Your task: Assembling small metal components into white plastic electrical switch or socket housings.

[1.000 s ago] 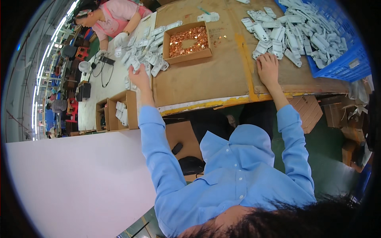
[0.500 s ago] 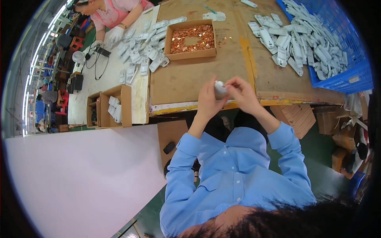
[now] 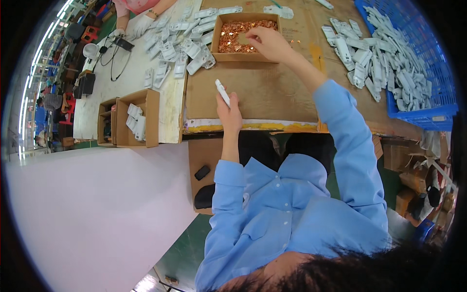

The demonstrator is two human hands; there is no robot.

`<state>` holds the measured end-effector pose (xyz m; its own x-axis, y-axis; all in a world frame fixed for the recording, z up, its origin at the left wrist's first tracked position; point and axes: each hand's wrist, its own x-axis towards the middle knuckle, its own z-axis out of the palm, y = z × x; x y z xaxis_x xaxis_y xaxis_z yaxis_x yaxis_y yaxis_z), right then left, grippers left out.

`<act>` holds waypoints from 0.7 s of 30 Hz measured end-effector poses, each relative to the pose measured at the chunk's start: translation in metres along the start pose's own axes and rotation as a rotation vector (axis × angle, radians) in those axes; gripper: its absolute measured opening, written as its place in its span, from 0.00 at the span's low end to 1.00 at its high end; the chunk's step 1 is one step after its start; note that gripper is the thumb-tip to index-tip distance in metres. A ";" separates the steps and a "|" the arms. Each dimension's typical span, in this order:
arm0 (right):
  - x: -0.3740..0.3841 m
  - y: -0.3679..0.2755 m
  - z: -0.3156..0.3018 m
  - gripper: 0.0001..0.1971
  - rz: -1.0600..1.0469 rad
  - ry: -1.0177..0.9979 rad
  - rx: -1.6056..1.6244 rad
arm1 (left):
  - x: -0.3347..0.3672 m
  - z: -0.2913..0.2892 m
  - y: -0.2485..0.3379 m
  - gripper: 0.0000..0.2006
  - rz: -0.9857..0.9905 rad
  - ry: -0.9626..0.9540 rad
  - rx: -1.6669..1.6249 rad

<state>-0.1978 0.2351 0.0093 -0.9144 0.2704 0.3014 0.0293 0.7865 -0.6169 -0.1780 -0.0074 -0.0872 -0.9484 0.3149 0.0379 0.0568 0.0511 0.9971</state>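
Note:
My left hand is closed around a slim white plastic casing, held tilted above the near part of the cardboard-covered table. Farther out, my right hand reaches over a shallow cardboard box. Its thumb and fingers come together in a pinch at the small copper-coloured metal pieces inside. Whatever lies between those fingertips is too small to make out. To the left of the box lies a loose pile of similar white casings.
A blue plastic crate at the right holds many white casings, and more casings spill beside it. At the left, a small cardboard box contains several white parts. A co-worker's gloved hand works at the far left near a black cable.
My hands have parted. The left has moved left with the white casing, and the right has gone forward to the box of copper-coloured pieces. The view has shifted slightly.

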 end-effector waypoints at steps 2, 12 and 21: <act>0.028 0.009 0.016 0.11 -0.057 -0.050 -0.097 | 0.001 0.001 0.005 0.19 -0.060 0.008 0.026; 0.069 0.024 0.059 0.11 -0.095 -0.301 -0.481 | 0.002 -0.001 -0.002 0.19 -0.059 0.014 0.074; 0.075 0.040 0.054 0.09 -0.127 -0.287 -0.576 | 0.003 0.001 -0.002 0.20 0.027 -0.019 0.022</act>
<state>-0.2872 0.2566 -0.0321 -0.9940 0.0600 0.0909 0.0530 0.9956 -0.0768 -0.1805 -0.0056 -0.0893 -0.9402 0.3347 0.0629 0.0891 0.0636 0.9940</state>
